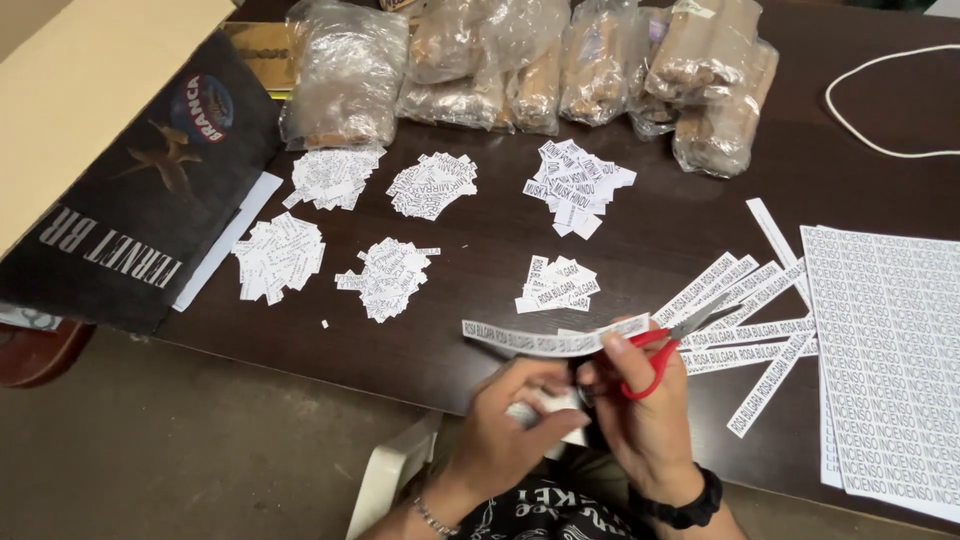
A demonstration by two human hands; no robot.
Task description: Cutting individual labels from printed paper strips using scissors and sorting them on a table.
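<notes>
R hand [650, 410] grips red-handled scissors [668, 345], fingers curled through the loops, blades parted over a printed paper strip [545, 338] running out toward 9 o'clock. L hand [515, 425], at 9 o'clock of the R, fingers curled, pinching small cut slips [540, 405] w/ thumb. More printed strips [745, 320] fan at 2 o'clock on the dark table [480, 230]; label sheets [890, 350] at 3 o'clock. Six piles of cut labels [560, 285] lie at 12 & 10–11 o'clock, plastic-wrapped bundles [600, 65] beyond.

The printed sheets [890, 350] run off the right edge, hands partly overlapping.
</notes>
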